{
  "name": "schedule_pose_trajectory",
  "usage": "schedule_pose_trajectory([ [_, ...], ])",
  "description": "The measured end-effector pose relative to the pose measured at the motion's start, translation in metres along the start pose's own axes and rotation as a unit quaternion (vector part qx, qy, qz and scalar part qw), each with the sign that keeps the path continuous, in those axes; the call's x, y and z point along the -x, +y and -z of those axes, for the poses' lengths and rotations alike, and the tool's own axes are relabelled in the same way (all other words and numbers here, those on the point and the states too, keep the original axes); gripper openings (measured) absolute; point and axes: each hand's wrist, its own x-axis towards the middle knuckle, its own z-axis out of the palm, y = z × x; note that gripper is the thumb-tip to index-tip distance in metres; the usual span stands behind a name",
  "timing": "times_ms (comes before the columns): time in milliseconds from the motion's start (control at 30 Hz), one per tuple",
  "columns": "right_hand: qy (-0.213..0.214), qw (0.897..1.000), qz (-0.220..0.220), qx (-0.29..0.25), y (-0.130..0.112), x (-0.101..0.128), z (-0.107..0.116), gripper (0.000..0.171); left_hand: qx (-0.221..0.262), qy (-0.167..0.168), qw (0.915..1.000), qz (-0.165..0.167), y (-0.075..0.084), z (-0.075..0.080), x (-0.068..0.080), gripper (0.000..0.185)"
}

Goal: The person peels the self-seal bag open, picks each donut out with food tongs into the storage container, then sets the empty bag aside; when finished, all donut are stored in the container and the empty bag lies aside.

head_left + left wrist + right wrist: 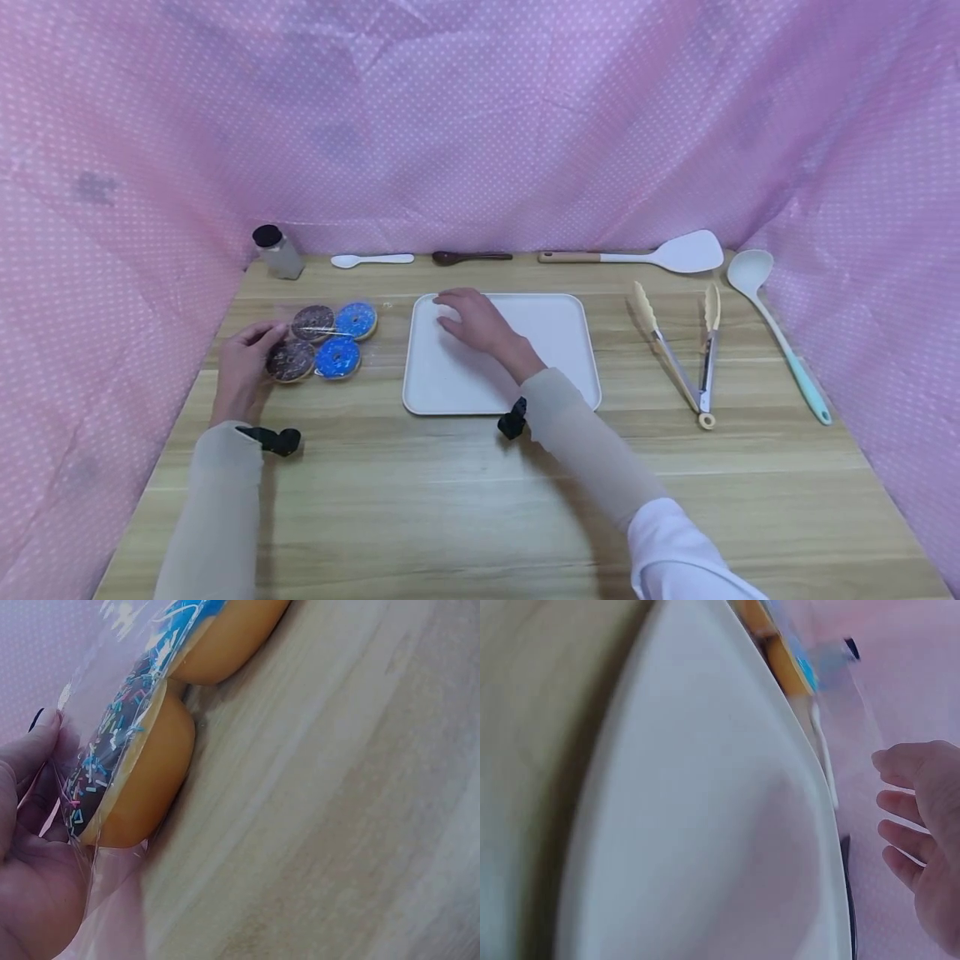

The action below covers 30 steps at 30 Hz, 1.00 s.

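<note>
A clear plastic bag of donuts (324,337) lies on the wooden table left of a white square tray (555,333). It holds two chocolate-iced and two blue-iced donuts. My left hand (243,362) is at the bag's left edge. In the left wrist view, my left hand (30,847) pinches the plastic beside a chocolate donut (127,780) with sprinkles. My right hand (472,321) is over the tray's far left part with its fingers relaxed, holding nothing. In the right wrist view, those fingers (922,825) hang slightly spread above the tray (690,825).
Along the back stand a black-lidded jar (279,252), a white spoon (372,260), a dark spoon (471,257) and a white spatula (660,254). Tongs (686,350) and a teal-handled ladle (780,333) lie at the right. A pink dotted cloth walls three sides.
</note>
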Motion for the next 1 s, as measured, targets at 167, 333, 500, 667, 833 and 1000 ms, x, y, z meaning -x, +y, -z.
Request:
schedule_pose_trajectory([
  [167,0.042,0.998,-0.03,-0.036,0.028,0.013,0.015,0.036,0.005,-0.006,1.0,-0.001,0.0,-0.001,-0.001,0.044],
  [333,0.063,0.995,-0.061,-0.053,0.05,0.026,0.034,0.039,-0.057,0.003,0.9983,-0.007,0.002,0.001,0.001,0.043],
  [500,0.084,0.991,-0.094,-0.047,0.07,0.042,0.052,0.044,-0.121,0.005,0.9925,-0.016,0.003,0.003,0.003,0.045],
  [667,0.112,0.987,-0.105,-0.044,0.093,0.062,0.068,0.047,-0.113,-0.003,0.9935,-0.01,0.004,0.004,0.004,0.047],
  [833,0.136,0.979,-0.14,-0.053,0.113,0.084,0.081,0.049,-0.117,0.001,0.993,-0.014,0.004,0.003,0.004,0.045],
  [1000,0.161,0.973,-0.151,-0.064,0.13,0.109,0.094,0.054,-0.084,-0.006,0.9964,-0.015,0.004,0.003,0.005,0.043],
])
